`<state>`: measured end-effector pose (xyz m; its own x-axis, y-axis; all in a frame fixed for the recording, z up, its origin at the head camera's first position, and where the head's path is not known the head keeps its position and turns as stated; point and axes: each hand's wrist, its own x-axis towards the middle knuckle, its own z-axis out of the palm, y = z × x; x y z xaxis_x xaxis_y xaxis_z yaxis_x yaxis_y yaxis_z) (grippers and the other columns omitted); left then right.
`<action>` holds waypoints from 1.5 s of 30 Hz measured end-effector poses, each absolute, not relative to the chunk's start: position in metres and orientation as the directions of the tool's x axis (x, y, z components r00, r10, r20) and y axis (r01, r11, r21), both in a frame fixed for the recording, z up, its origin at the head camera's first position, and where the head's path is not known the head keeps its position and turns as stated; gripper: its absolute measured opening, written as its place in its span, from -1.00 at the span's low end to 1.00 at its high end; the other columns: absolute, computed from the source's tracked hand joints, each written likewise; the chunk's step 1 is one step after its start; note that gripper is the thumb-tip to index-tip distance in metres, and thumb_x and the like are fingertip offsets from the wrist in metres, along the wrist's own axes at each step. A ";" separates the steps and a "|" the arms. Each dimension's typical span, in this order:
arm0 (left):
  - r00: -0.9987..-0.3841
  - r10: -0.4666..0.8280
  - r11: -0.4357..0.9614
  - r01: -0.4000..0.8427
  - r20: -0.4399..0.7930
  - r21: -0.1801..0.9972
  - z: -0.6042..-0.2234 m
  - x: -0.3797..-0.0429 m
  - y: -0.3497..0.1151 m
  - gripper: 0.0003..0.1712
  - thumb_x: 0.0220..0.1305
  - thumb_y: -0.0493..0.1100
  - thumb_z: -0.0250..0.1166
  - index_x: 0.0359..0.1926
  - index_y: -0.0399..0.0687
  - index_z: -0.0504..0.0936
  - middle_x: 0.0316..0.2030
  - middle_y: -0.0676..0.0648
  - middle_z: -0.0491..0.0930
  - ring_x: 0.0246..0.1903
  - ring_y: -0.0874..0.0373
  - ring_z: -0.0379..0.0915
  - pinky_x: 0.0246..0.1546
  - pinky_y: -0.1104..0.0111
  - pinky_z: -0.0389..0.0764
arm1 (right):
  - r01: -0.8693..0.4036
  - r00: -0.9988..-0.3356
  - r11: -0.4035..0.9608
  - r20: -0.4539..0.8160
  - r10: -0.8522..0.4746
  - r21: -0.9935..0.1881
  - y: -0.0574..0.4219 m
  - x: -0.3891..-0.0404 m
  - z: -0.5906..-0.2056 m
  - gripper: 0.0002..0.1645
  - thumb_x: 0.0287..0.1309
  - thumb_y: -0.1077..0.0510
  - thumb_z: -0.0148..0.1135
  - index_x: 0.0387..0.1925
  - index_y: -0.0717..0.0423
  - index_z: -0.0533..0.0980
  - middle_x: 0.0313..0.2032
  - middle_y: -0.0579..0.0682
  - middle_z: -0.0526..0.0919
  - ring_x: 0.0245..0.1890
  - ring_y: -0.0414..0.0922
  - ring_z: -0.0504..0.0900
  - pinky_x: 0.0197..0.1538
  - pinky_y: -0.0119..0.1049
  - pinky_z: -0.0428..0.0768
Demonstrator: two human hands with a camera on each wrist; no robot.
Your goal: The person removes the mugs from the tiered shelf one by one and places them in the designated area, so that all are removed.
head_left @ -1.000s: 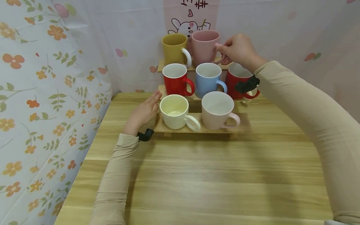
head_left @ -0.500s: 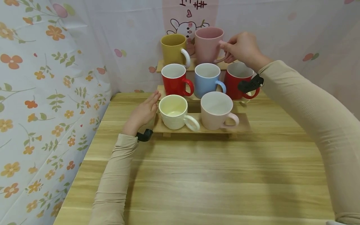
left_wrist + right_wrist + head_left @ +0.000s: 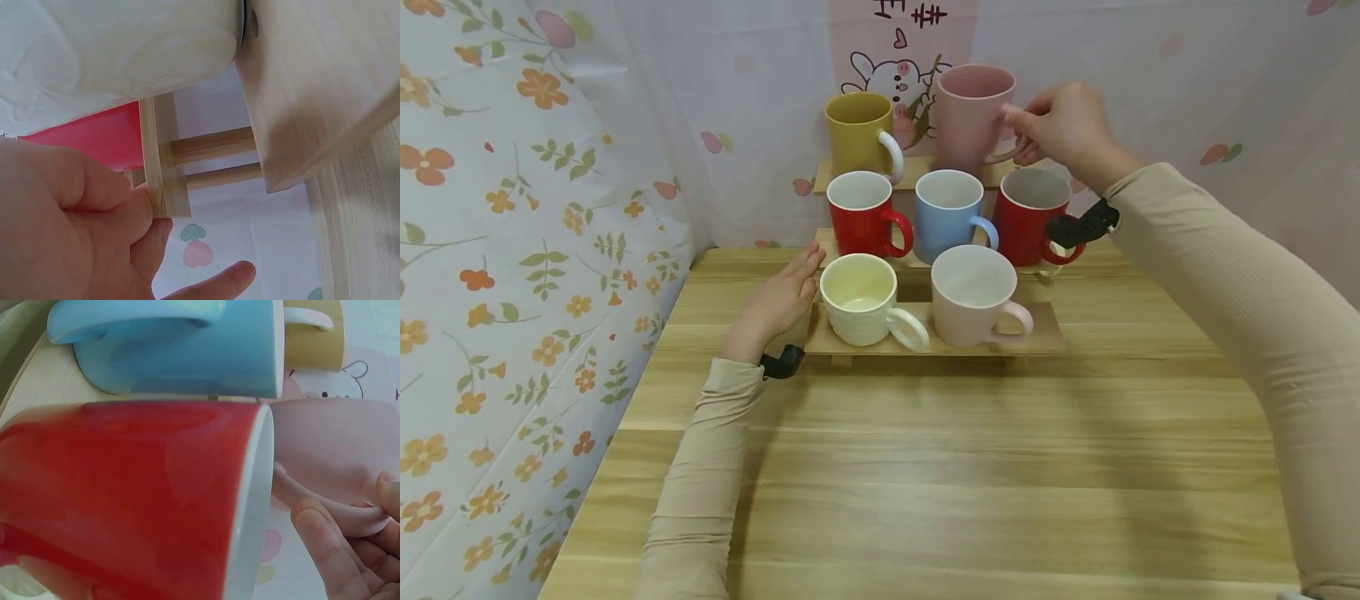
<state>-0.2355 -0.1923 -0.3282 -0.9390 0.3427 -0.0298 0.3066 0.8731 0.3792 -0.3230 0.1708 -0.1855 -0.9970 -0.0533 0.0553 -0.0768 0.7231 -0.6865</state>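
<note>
I count two red mugs (image 3: 859, 218) (image 3: 1024, 227), one pink mug (image 3: 970, 121), one pale pink mug (image 3: 966, 308), one blue mug (image 3: 943, 218), one mustard mug (image 3: 855, 137) and one cream mug (image 3: 859, 312): seven mugs in plain view. There are three wooden tiers (image 3: 917, 172) (image 3: 825, 242) (image 3: 1047, 329) and one table (image 3: 925, 483). I have one left hand (image 3: 772, 302) and one right hand (image 3: 1063, 125), two beige sleeves (image 3: 700, 475) (image 3: 1247, 317) and two black wrist mounts (image 3: 783, 362) (image 3: 1084, 223). I also see one bunny print (image 3: 897, 79).

Tall pink mug (image 3: 972, 117): smooth, matt. Blue mug (image 3: 942, 223): smooth, glossy. Cream mug (image 3: 856, 321): raised relief. Rack (image 3: 1045, 325): smooth wood.
</note>
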 end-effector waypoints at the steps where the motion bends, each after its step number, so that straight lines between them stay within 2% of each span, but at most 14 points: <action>1: -0.939 0.343 0.873 0.307 -0.030 0.379 -0.328 -0.235 -0.192 -0.40 0.50 -0.12 -0.29 0.50 -0.03 -0.04 0.52 0.00 -0.16 0.46 -0.04 -0.09 0.41 0.03 0.09 | -0.072 -0.997 0.720 0.054 -0.048 -0.690 0.172 -0.322 -0.186 -0.35 0.25 -0.24 0.07 -0.03 0.28 0.53 -0.72 -0.35 0.55 -0.65 -0.41 0.64 -0.43 -0.62 0.57; 6: -0.939 0.342 0.875 0.306 -0.034 0.375 -0.329 -0.236 -0.192 -0.40 0.50 -0.13 -0.29 0.50 -0.03 -0.04 0.52 0.00 -0.16 0.46 -0.04 -0.09 0.41 0.03 0.09 | -0.043 -0.999 0.721 0.040 -0.021 -0.691 0.180 -0.319 -0.186 -0.43 0.22 -0.29 0.06 -0.14 0.13 0.55 -0.70 -0.35 0.58 -0.61 -0.41 0.65 -0.44 -0.64 0.54; 13: -0.939 0.341 0.873 0.304 -0.033 0.381 -0.329 -0.235 -0.192 -0.40 0.49 -0.13 -0.30 0.50 -0.04 -0.05 0.52 -0.02 -0.16 0.47 -0.02 -0.13 0.42 0.05 0.06 | -0.055 -0.998 0.702 0.055 -0.022 -0.710 0.188 -0.317 -0.187 -0.50 0.22 -0.28 0.07 -0.30 0.07 0.55 -0.72 -0.37 0.58 -0.63 -0.42 0.64 -0.48 -0.62 0.54; 22: -0.938 0.346 0.873 0.307 -0.036 0.378 -0.327 -0.235 -0.192 -0.40 0.49 -0.13 -0.31 0.50 -0.06 -0.04 0.52 -0.02 -0.16 0.47 -0.01 -0.14 0.43 0.06 0.05 | -0.055 -0.998 0.680 0.060 -0.016 -0.731 0.197 -0.314 -0.189 -0.48 0.21 -0.24 0.10 -0.29 0.16 0.55 -0.71 -0.31 0.59 -0.63 -0.38 0.66 -0.43 -0.65 0.55; 28: -0.936 0.347 0.874 0.303 -0.052 0.379 -0.327 -0.235 -0.193 -0.40 0.49 -0.13 -0.32 0.51 -0.04 -0.07 0.52 0.00 -0.19 0.48 -0.01 -0.17 0.43 0.04 0.04 | -0.062 -0.997 0.647 0.072 -0.010 -0.760 0.203 -0.311 -0.189 -0.53 0.22 -0.20 0.14 -0.32 0.15 0.54 -0.73 -0.30 0.59 -0.66 -0.36 0.65 -0.47 -0.59 0.58; 35: -0.936 0.349 0.875 0.305 -0.052 0.376 -0.328 -0.236 -0.192 -0.39 0.49 -0.13 -0.34 0.51 -0.04 -0.08 0.52 -0.01 -0.19 0.48 -0.02 -0.17 0.42 0.03 0.04 | -0.043 -0.998 0.628 0.065 0.013 -0.777 0.216 -0.306 -0.189 -0.56 0.21 -0.20 0.14 -0.31 0.11 0.53 -0.72 -0.30 0.59 -0.66 -0.36 0.65 -0.47 -0.62 0.57; 41: -0.936 0.348 0.874 0.305 -0.050 0.378 -0.328 -0.236 -0.191 -0.39 0.49 -0.13 -0.34 0.51 -0.05 -0.08 0.52 -0.01 -0.19 0.48 -0.02 -0.17 0.42 0.03 0.04 | -0.036 -0.998 0.631 0.064 0.022 -0.775 0.227 -0.303 -0.189 -0.52 0.21 -0.21 0.13 -0.21 0.13 0.52 -0.71 -0.30 0.58 -0.66 -0.36 0.65 -0.48 -0.61 0.57; 45: -0.936 0.351 0.870 0.310 -0.038 0.384 -0.328 -0.235 -0.191 -0.40 0.49 -0.14 -0.32 0.50 -0.08 -0.07 0.52 -0.03 -0.18 0.48 -0.03 -0.16 0.43 0.05 0.04 | -0.029 -0.998 0.638 0.063 0.030 -0.769 0.232 -0.301 -0.191 -0.52 0.21 -0.23 0.12 -0.25 0.13 0.53 -0.73 -0.31 0.58 -0.67 -0.38 0.64 -0.49 -0.60 0.57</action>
